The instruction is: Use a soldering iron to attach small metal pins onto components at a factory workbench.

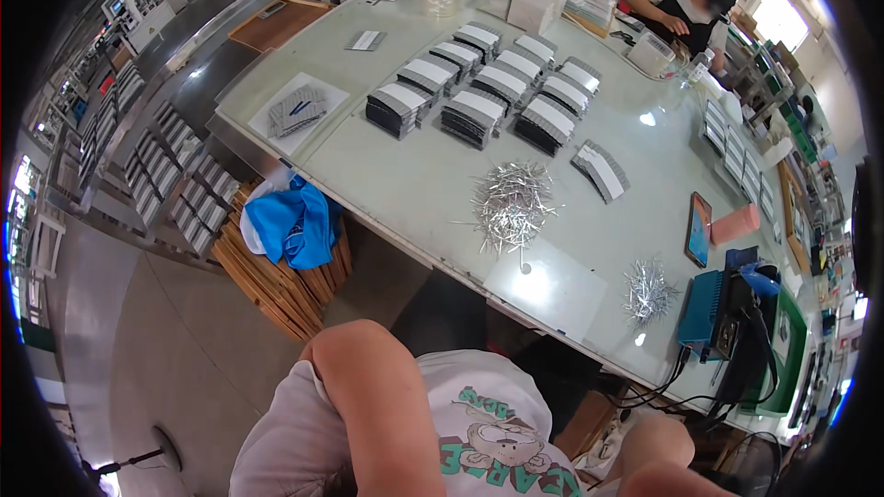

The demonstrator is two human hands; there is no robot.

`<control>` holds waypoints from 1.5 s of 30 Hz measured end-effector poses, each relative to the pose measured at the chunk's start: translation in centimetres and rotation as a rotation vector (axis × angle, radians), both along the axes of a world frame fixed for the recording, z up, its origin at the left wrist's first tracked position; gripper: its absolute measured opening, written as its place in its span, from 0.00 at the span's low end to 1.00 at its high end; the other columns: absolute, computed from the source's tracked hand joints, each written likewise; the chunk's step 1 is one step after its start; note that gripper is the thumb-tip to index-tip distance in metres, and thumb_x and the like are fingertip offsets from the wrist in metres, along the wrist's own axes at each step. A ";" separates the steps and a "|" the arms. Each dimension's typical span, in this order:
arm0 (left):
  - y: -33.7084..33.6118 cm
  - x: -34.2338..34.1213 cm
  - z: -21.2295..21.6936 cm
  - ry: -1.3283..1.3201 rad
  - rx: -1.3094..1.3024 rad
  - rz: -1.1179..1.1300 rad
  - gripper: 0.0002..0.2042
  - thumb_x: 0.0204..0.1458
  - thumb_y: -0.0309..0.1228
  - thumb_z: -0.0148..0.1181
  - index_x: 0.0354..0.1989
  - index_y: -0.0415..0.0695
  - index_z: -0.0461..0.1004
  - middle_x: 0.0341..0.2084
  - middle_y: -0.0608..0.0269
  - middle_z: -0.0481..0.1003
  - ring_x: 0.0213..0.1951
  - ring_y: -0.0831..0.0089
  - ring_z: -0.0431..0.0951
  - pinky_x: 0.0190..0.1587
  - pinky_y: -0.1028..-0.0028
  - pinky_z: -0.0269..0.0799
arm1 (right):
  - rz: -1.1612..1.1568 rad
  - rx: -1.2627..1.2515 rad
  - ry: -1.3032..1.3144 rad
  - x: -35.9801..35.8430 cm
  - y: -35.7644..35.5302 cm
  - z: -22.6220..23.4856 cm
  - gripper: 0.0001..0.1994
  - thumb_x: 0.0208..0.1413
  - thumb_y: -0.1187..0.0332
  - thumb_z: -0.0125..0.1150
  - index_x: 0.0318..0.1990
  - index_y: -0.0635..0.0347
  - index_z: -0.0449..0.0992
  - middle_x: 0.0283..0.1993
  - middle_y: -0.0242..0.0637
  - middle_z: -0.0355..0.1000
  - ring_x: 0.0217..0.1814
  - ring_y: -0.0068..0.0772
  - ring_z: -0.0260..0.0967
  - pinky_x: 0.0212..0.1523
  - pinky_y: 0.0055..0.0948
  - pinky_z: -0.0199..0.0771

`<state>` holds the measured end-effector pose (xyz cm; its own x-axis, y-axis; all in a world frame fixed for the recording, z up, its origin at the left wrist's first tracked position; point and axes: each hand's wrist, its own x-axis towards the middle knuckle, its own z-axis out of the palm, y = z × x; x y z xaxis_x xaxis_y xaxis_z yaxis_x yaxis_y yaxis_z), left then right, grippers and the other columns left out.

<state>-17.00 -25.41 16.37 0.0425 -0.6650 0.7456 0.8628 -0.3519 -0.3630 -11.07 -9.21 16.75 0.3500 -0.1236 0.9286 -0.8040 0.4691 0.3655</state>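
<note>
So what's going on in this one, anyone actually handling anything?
Nobody's hands are on the work right now. The person's left arm is bent up toward the head and the hands are out of view. On the glass-topped table lie a loose heap of thin metal pins, a smaller heap beside a blue machine, and rows of stacked grey-and-white parts. A co-worker leans over the far end.
</note>
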 end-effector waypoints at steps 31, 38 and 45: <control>8.8 -3.4 -8.3 -0.291 -0.667 -0.569 0.04 0.55 0.37 0.57 0.35 0.58 0.68 0.31 0.77 0.63 0.34 0.74 0.60 0.41 0.65 0.55 | 0.999 -0.082 -0.719 4.2 8.1 -0.2 0.20 0.66 0.63 0.35 0.44 0.53 0.80 0.55 0.29 0.72 0.53 0.27 0.71 0.57 0.31 0.64; 10.4 -1.8 -8.6 -0.408 -0.855 -0.626 0.06 0.54 0.37 0.56 0.28 0.55 0.66 0.27 0.74 0.64 0.30 0.73 0.62 0.37 0.65 0.59 | 0.887 -0.435 -0.619 4.6 6.7 0.5 0.10 0.60 0.70 0.50 0.34 0.52 0.80 0.45 0.25 0.75 0.47 0.22 0.70 0.44 0.23 0.72; 10.9 -3.8 -11.4 -0.242 -1.009 -0.622 0.05 0.47 0.24 0.55 0.34 0.44 0.70 0.37 0.57 0.71 0.38 0.62 0.71 0.39 0.61 0.71 | 0.790 -0.478 -0.512 6.3 8.0 0.1 0.06 0.53 0.68 0.60 0.37 0.52 0.80 0.47 0.26 0.73 0.48 0.25 0.68 0.43 0.24 0.72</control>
